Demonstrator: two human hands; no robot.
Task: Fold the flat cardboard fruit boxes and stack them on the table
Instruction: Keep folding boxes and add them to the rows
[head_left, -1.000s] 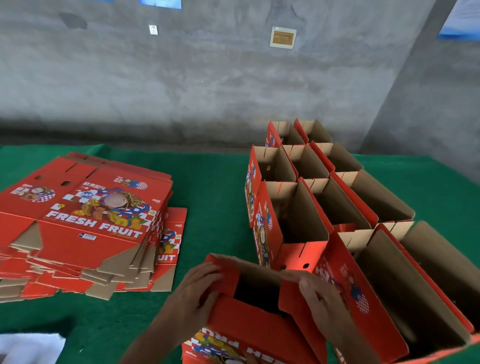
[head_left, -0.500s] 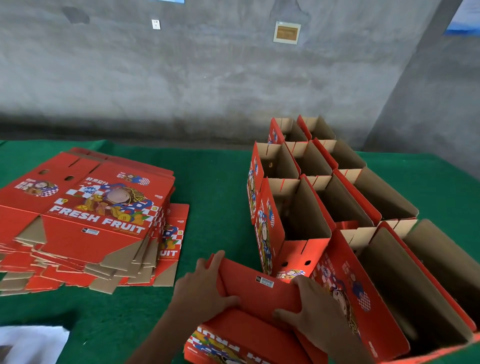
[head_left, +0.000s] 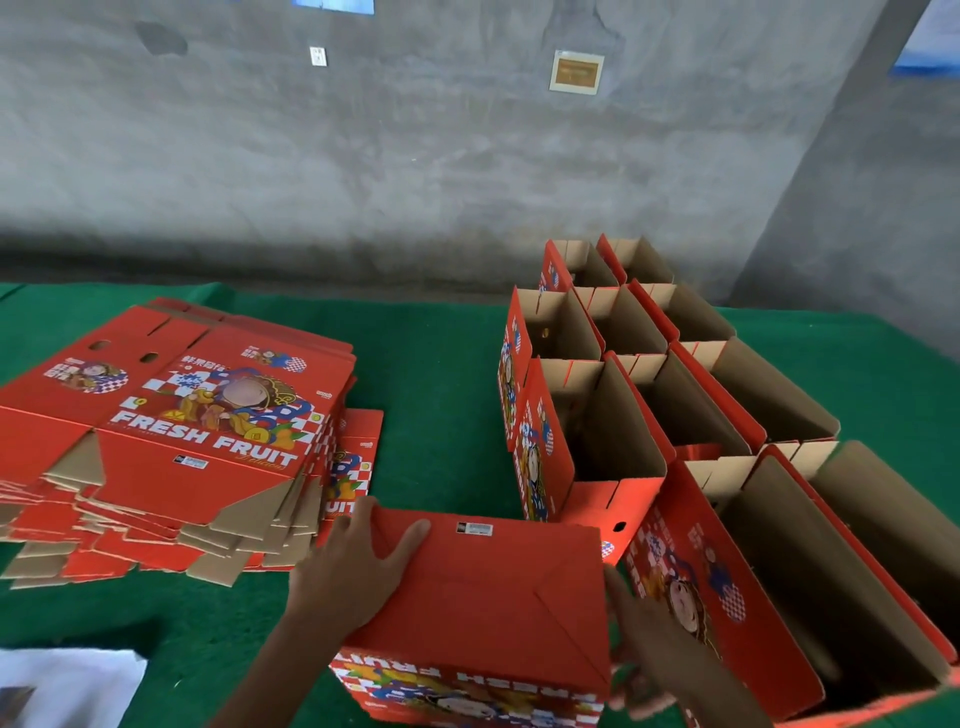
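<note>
**Bottom flaps shut, but not yet trustworthy**

My left hand (head_left: 358, 566) lies flat on the upturned bottom of the box (head_left: 483, 597) I am folding, fingers straight and spread, thumb out along the far edge, pressing the red flaps down. My right hand (head_left: 654, 644) cups the box's right side with fingers bent round the wall, steadying it; how firmly it grips I cannot tell, since the lower fingers are lost at the near edge of the view. The box stands bottom-up at the near edge of the green table (head_left: 436, 395), just beside the nearest of the folded boxes (head_left: 649, 415) on its right, which stand open-topped in rows running away to the far right.

The risk I judge greatest is the flaps springing open when I lift my palm; the diagonal seams look closed, but whether the tabs have locked is hidden under my hand. Turning it upright with a loose bottom would let it collapse. Swinging it right could also knock the neighbouring box, which stands very close. To the left, the stack of flat boxes (head_left: 171, 431) is splayed and uneven, so a careless pull could slide several off.
</note>
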